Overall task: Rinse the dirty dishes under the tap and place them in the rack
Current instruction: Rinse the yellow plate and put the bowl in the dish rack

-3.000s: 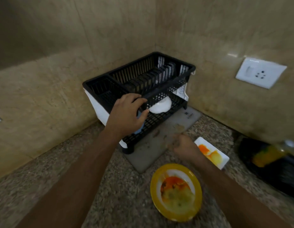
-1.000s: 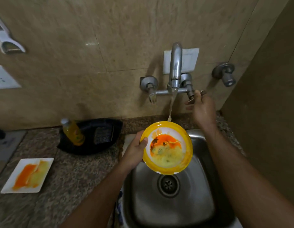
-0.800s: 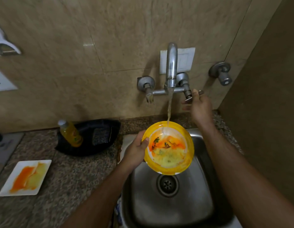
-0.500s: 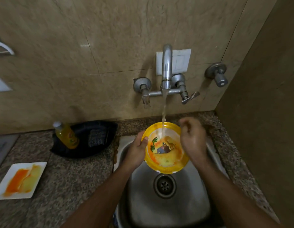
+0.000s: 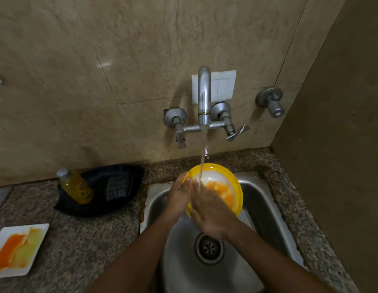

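No writing could be read: the bottle (image 5: 76,188) had a red-and-green label, too blurred to make out. It was clear plastic with yellow liquid and a pale cap, tilted in a dark, boat-shaped tray (image 5: 118,203) beside a dark ribbed pad (image 5: 117,188).

The bowl (image 5: 236,188), round and glossy with a yellow rim and white inside, was over the steel sink (image 5: 260,205), tilted toward the person, with orange residue on its inner wall. Water fell in a thin stream from the curved chrome tap (image 5: 204,96) onto the bowl's inside. The left hand (image 5: 178,197) gripped the bowl's left rim, thumb over the edge. The right hand (image 5: 212,214) lay across the bowl's inside with fingers fairly straight, pressing the surface under the stream; it held nothing.

A square white plate (image 5: 18,249), smeared orange and yellow, lay flat on the speckled granite counter (image 5: 88,240), well apart from the sink. The sink had a round perforated drain (image 5: 209,248). The wall was polished beige stone tile, with a white plate behind the tap and a metal valve (image 5: 271,101) to the right.
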Demonstrator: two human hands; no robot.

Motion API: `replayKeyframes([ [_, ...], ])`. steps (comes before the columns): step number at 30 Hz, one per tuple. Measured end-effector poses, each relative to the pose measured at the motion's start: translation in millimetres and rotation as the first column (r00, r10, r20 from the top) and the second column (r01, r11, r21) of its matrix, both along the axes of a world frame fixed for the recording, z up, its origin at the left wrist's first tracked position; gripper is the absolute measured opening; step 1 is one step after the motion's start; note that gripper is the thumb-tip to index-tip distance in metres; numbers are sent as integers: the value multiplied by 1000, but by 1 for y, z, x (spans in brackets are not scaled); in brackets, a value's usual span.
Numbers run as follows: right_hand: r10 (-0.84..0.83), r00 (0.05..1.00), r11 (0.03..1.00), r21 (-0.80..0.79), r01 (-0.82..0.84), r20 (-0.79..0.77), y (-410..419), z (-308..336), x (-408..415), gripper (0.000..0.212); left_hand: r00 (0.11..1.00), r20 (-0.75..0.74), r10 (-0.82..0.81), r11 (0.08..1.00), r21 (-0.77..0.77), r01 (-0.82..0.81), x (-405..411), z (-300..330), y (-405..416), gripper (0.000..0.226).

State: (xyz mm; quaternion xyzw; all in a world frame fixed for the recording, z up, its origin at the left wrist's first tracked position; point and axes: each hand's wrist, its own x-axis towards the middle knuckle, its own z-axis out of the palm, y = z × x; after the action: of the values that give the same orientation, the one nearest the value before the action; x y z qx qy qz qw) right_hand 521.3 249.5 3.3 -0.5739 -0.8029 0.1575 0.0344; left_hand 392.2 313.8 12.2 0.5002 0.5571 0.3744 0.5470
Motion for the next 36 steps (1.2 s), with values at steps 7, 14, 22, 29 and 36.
replayKeyframes([
  [7,-55,997,997,62,52,48,6,7,17,77,998,56,29,998,-55,-26,13,-1,-1,24],
  [14,-20,1000,998,53,20,1,-12,-1,44,65,997,-70,-19,995,98,26,4,2,9,23],
  [22,-275,899,936,117,331,-340,-6,16,61,51,962,-271,36,934,352,64,-6,6,-7,33],
  [29,-227,865,946,108,304,-447,-12,8,36,58,902,-420,102,887,449,109,-5,16,-18,40],
  [36,-128,887,981,77,180,-444,-7,-1,-16,71,941,-308,140,931,365,-19,12,22,-8,39],
])
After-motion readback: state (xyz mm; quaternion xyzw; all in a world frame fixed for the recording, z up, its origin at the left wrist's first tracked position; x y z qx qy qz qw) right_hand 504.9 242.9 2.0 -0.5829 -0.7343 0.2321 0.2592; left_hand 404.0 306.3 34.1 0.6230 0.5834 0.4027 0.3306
